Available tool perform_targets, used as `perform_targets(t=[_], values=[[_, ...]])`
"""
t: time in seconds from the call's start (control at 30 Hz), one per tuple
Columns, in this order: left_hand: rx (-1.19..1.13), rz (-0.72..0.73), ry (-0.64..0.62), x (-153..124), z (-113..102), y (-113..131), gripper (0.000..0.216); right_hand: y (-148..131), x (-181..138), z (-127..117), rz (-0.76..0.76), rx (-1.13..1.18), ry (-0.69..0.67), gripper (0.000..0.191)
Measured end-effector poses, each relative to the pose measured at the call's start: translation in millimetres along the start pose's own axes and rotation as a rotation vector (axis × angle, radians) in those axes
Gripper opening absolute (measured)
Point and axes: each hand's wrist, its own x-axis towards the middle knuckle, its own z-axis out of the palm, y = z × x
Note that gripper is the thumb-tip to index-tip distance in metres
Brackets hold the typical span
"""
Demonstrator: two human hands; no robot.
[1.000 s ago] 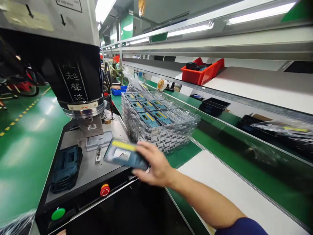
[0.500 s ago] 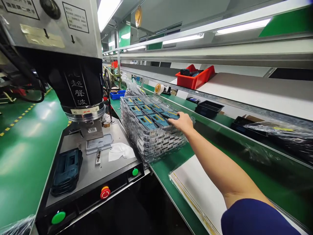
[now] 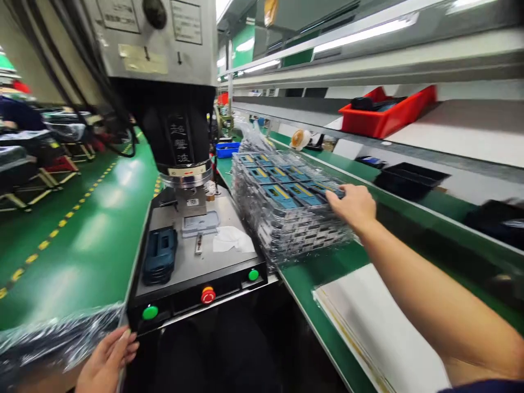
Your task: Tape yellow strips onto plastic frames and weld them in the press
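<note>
The right hand is extended forward over the near right corner of a tall stack of clear plastic blister trays, which stands on the green conveyor bench just to the right of the welding machine. The fingers are held close together and laid flat on a dark blue rectangular part with a yellow stripe, which is seated in a pocket of the topmost tray. Whether the part is pinched or merely pressed cannot be told, since the fingertips are blurred. Further blue parts of the same kind are seated in rows in the neighbouring pockets of that tray.

The left hand is seen at the bottom edge of the view. Its fingers are loosely curled and slightly parted, and are rested against the edge of a crinkled sheet of clear plastic film, beside the front left corner of the machine base.

On the grey metal machine bed, a dark blue moulded housing is laid at the left, a grey fixture block is set under the black cylindrical press head, and a crumpled white tissue lies at the right. Two green round buttons and a red emergency stop button are fitted to the front panel. A flat white board lies on the bench below the right forearm. A red plastic bin is placed on the upper shelf.
</note>
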Motion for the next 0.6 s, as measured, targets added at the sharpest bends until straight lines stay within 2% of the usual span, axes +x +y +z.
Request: perform_targets(t=[0.13,0.2,0.33,0.43,0.5,0.53,0.6], values=[[0.067,0.136,0.021,-4,18,44,0.067,0,2,5,-0.073,-0.005,-0.057,0.051],[0.155,0.228,0.029,0,25,61,0.065,1,-2,2,-0.098,0.017,-0.039,0.049],[0.536,0.374,0.062,11,42,97,0.066,13,-19,-9,-0.095,0.105,0.077,0.043],[0.818,0.461,0.048,25,58,128,0.071,36,-37,-17,-0.049,0.140,0.113,0.037],[0.946,0.462,-0.023,36,66,148,0.069,59,-50,-21,-0.002,0.122,0.115,0.034],[1.000,0.418,-0.067,41,70,155,0.065,73,-58,-24,0.023,0.097,0.091,0.034],[1.038,0.305,-0.040,49,80,164,0.053,103,-76,-29,0.077,0.020,-0.029,0.037]])
